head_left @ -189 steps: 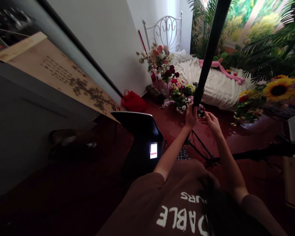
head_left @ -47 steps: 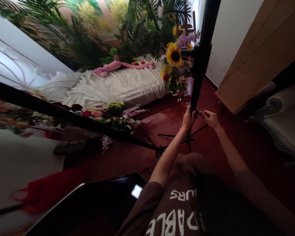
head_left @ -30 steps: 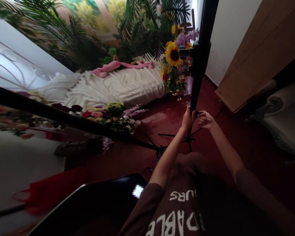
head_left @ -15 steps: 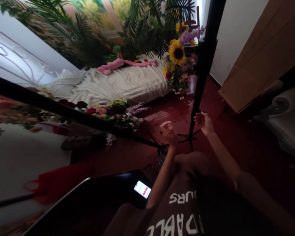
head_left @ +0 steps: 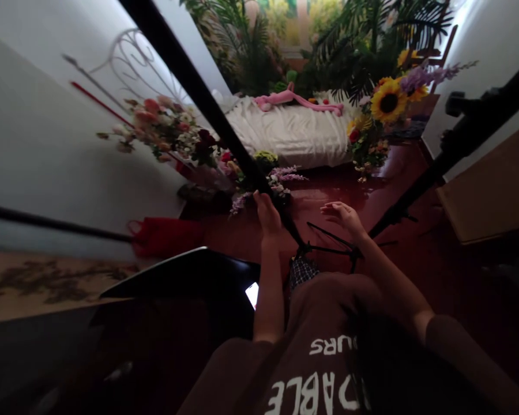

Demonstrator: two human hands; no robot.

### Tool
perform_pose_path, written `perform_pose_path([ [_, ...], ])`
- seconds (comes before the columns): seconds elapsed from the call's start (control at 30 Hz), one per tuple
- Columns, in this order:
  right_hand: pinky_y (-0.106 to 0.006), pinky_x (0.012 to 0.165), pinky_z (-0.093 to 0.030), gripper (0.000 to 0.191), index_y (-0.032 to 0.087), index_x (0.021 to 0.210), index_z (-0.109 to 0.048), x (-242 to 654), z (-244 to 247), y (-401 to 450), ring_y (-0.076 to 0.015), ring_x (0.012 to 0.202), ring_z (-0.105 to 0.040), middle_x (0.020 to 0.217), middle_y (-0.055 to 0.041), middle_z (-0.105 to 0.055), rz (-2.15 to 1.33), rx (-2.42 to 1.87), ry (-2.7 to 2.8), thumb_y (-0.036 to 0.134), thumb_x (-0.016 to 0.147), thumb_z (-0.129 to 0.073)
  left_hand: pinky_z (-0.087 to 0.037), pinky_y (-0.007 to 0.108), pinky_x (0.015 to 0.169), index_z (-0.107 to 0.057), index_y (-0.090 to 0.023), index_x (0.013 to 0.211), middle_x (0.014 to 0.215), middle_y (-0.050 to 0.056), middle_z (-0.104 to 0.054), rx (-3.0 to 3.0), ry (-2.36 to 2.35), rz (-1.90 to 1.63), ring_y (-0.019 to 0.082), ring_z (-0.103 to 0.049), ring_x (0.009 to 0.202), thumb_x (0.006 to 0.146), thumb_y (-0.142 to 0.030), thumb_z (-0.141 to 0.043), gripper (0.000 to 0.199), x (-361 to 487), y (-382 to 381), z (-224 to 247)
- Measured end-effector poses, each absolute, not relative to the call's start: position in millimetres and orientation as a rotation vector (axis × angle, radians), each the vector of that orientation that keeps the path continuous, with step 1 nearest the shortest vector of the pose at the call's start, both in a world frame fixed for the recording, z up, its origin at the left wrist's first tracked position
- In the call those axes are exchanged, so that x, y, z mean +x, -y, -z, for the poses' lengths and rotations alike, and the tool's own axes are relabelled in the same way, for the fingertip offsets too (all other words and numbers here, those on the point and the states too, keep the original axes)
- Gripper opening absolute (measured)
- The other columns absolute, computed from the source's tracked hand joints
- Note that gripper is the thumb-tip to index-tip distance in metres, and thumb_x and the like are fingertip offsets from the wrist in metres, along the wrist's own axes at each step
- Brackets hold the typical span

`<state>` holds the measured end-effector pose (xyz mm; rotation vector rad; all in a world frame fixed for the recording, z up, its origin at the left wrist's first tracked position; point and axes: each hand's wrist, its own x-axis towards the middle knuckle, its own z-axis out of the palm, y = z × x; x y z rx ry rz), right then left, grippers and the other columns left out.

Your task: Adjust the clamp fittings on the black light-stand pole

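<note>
My left hand (head_left: 267, 214) is raised beside a slanting black pole (head_left: 225, 129), its fingers stretched up and apparently nothing in it. Whether it touches the pole I cannot tell. To the right, my right hand (head_left: 342, 217) hangs over the dark red floor, palm turned inward and fingers extended, holding nothing. A second black pole (head_left: 432, 164) with clamp knobs leans past it on the right. By my left forearm, a lit phone (head_left: 251, 294) lies on a dark glossy surface (head_left: 199, 271), partly covered by the arm.
Ahead, a white draped cloth (head_left: 294, 138) bears a pink plush toy (head_left: 277, 101). Sunflowers (head_left: 389, 104) stand at its right end, pink and white flowers (head_left: 155, 121) at its left. A red bag (head_left: 164, 235) is at left, a brown panel (head_left: 493, 184) at right.
The view has swung left, so the scene sits farther right. My left hand has moved left to the first pole; my right hand has come away from the second pole, fingers straighter.
</note>
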<state>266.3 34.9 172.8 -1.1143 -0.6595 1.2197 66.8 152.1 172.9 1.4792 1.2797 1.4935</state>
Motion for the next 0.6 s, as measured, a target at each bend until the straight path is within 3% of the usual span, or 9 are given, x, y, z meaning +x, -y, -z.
perform_pose_path([
  [0.17,-0.036,0.087,-0.06,0.026,0.023,0.109,-0.062,226.5,-174.8,-76.2,-0.0175,0.096,-0.071,0.107,-0.007,-0.074,-1.395,-1.153,0.672,0.037,0.088,-0.061,-0.05,0.029,0.083,-0.059,-0.017,0.107,0.093,0.009,-0.068,1.474,-1.264,-1.501,0.017,-0.064,0.088,0.085,-0.081,-0.031,0.073,75.0,-171.4,-151.4],
  [0.27,-0.034,0.083,-0.061,0.026,0.022,0.109,-0.061,206.1,-183.2,-95.5,-0.0169,0.095,-0.071,0.108,-0.0071,-0.072,-1.41,-1.142,0.749,0.041,0.091,-0.058,-0.05,0.03,0.084,-0.06,-0.015,0.111,0.095,0.012,-0.069,1.463,-1.319,-1.549,0.02,-0.065,0.093,0.084,-0.082,-0.035,0.076,75.5,-181.5,-138.5],
  [0.43,-0.024,0.063,-0.059,0.03,0.021,0.09,-0.061,189.3,-203.6,-123.0,-0.0115,0.067,-0.066,0.083,-0.0018,-0.067,-1.362,-1.219,0.855,0.051,0.089,-0.061,-0.05,0.035,0.094,-0.058,-0.018,0.124,0.119,0.016,-0.067,1.474,-1.343,-1.587,0.024,-0.064,0.112,0.087,-0.077,-0.038,0.073,75.4,-190.9,-124.3],
  [0.6,-0.018,0.04,-0.046,0.042,0.02,0.085,-0.059,188.3,-215.9,-133.3,-0.0082,0.043,-0.052,0.056,0.0035,-0.056,-1.469,-1.371,0.896,0.061,0.085,-0.064,-0.052,0.03,0.081,-0.061,-0.018,0.12,0.096,0.01,-0.07,1.501,-1.262,-1.639,0.018,-0.066,0.087,0.086,-0.075,-0.043,0.068,77.0,-188.4,-129.3],
])
